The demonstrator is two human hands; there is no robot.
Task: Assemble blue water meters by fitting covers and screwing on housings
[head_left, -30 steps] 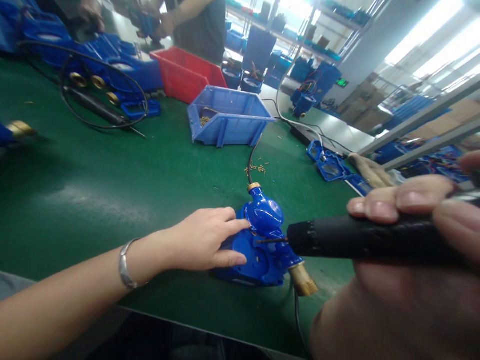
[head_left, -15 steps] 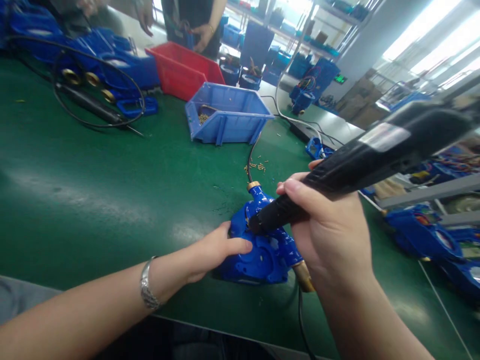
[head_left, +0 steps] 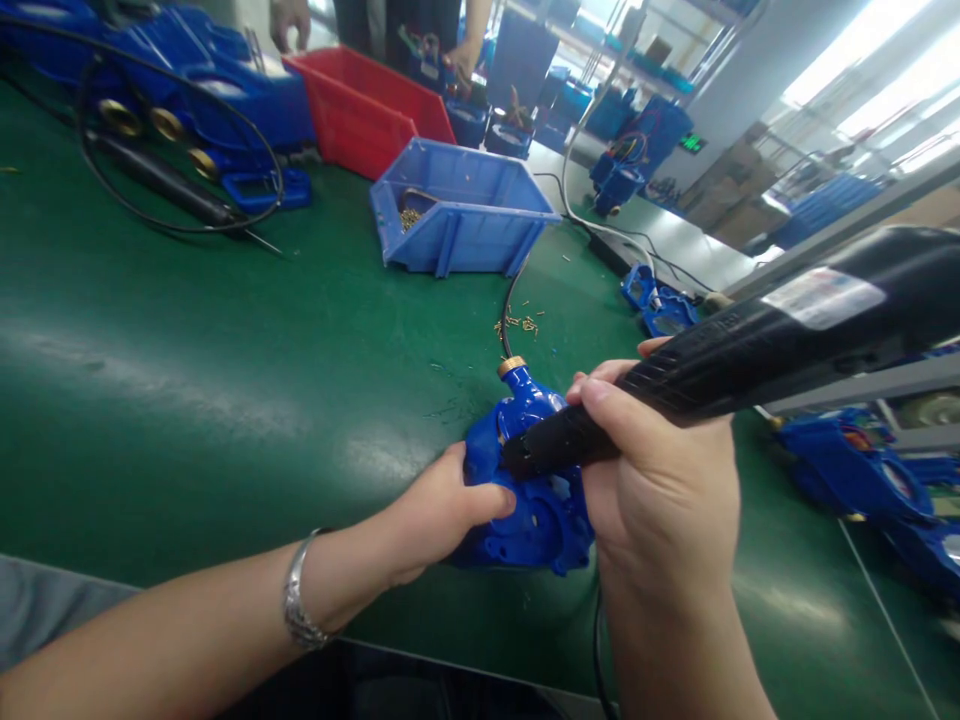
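Note:
A blue water meter (head_left: 536, 525) with a brass-ended pipe stub lies on the green table in front of me. My left hand (head_left: 450, 505) grips its left side, thumb laid over the top and the other fingers hidden beneath. Wrapped in my right hand (head_left: 660, 480) is a black electric screwdriver (head_left: 720, 365), slanting down to the left. Its nose meets the upper face of the meter, and the bit and any screw there are hidden. A black cable (head_left: 511, 300) runs from behind the meter's brass end.
Loose brass screws (head_left: 525, 324) lie beyond the meter. Behind them stand a blue bin (head_left: 480, 240) holding screws and a red bin (head_left: 360, 110). Another screwdriver (head_left: 165, 180) with a looped cord rests at left, near more blue meters (head_left: 210, 90). A co-worker's hand (head_left: 466, 60) shows at the back.
My right hand and the screwdriver tilt a little lower at the rear end, nose still on the meter. The view has shifted slightly. The co-worker's hand has moved right and holds a part with wires.

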